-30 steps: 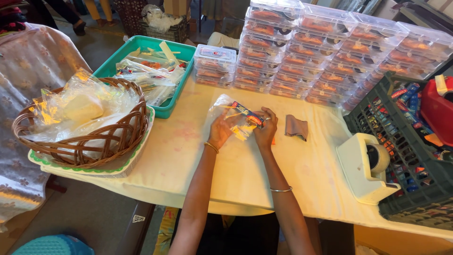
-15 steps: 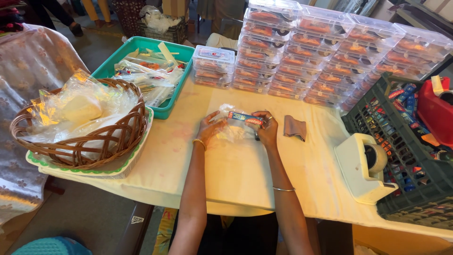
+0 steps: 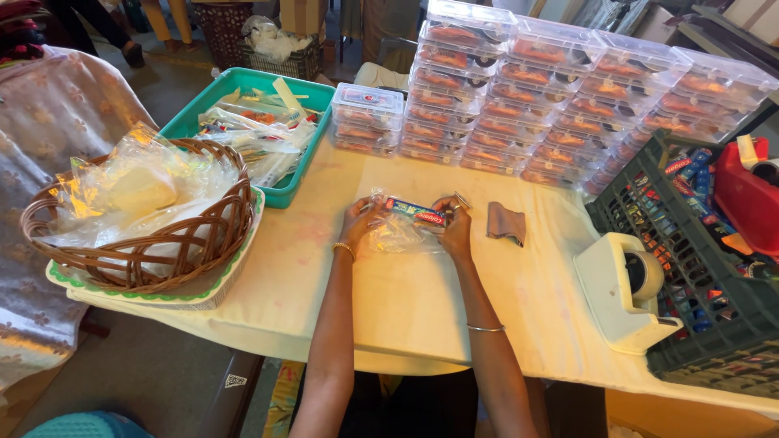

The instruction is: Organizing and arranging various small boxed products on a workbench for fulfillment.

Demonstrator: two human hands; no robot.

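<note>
My left hand (image 3: pixel 362 221) and my right hand (image 3: pixel 454 227) both hold a clear plastic packet (image 3: pixel 398 231) flat on the cream table (image 3: pixel 422 300). A small toothpaste box (image 3: pixel 415 212) lies across the top of the packet between my fingers. My left hand grips the packet's left end, my right hand the right end by the box. A folded grey-brown cloth (image 3: pixel 506 222) lies on the table just right of my right hand.
A wicker basket (image 3: pixel 154 243) of clear bags sits at left on a tray. A teal tray (image 3: pixel 251 130) of packets is behind it. Stacked clear lidded boxes (image 3: pixel 560 89) line the back. A white tape dispenser (image 3: pixel 629 292) and a dark crate (image 3: pixel 706 268) stand at right.
My hands have turned the packet from tilted to lying level and spread apart along it. The toothpaste box now sits straight across the top.
</note>
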